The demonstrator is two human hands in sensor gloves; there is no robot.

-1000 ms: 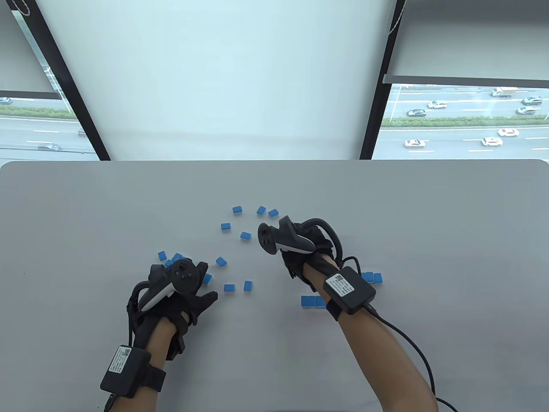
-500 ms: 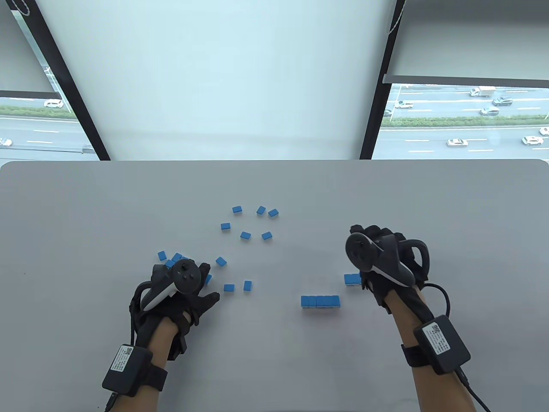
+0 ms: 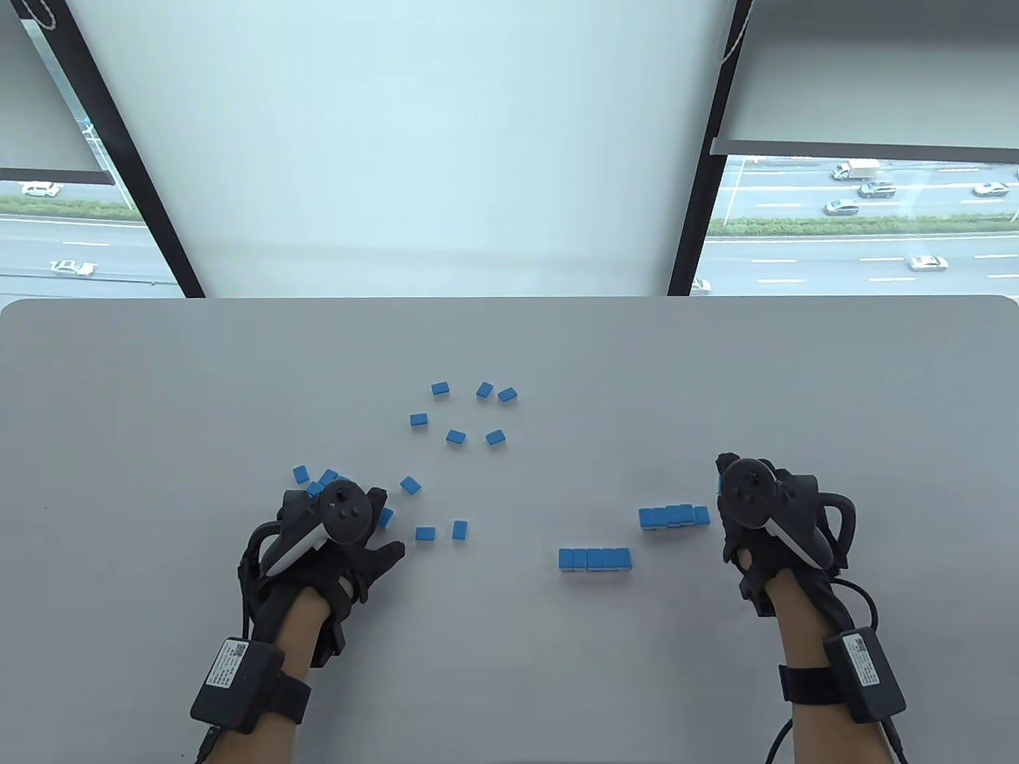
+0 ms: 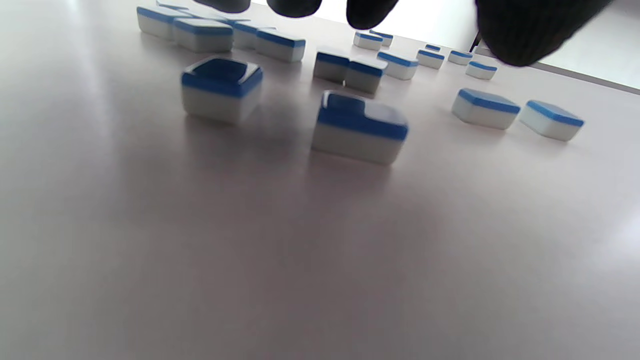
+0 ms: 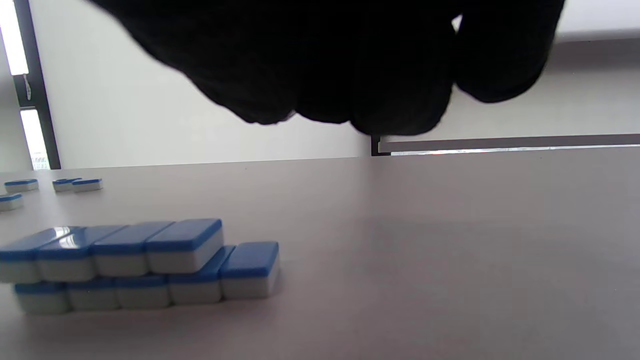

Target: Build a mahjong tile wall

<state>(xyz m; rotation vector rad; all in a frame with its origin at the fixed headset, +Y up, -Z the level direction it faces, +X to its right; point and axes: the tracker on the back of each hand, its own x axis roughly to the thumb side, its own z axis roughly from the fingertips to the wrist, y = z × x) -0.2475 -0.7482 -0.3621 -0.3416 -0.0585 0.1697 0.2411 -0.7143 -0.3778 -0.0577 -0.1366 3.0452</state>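
Observation:
Blue-backed white mahjong tiles lie on a grey table [image 3: 509, 676]. A two-layer wall [image 3: 673, 516] stands at the right; in the right wrist view [image 5: 140, 260] its top row ends one tile short of the right end. A single-layer row [image 3: 595, 559] lies in front of it, to its left. My right hand [image 3: 736, 541] is just right of the wall, fingers curled [image 5: 400, 75], with no tile seen in it. My left hand [image 3: 382, 529] rests spread among loose tiles [image 3: 424, 533], fingertips above them in the left wrist view [image 4: 440, 25], holding nothing.
More loose tiles [image 3: 455, 435] are scattered at mid-table and a cluster [image 3: 318, 480] sits beyond my left hand. Close tiles [image 4: 357, 127] lie face down in the left wrist view. The table's far edge [image 3: 509, 299] meets a window.
My right hand swung from the loose tiles at mid-table to the right, passed over the two-layer wall and now sits off its right end. The left hand has stayed put.

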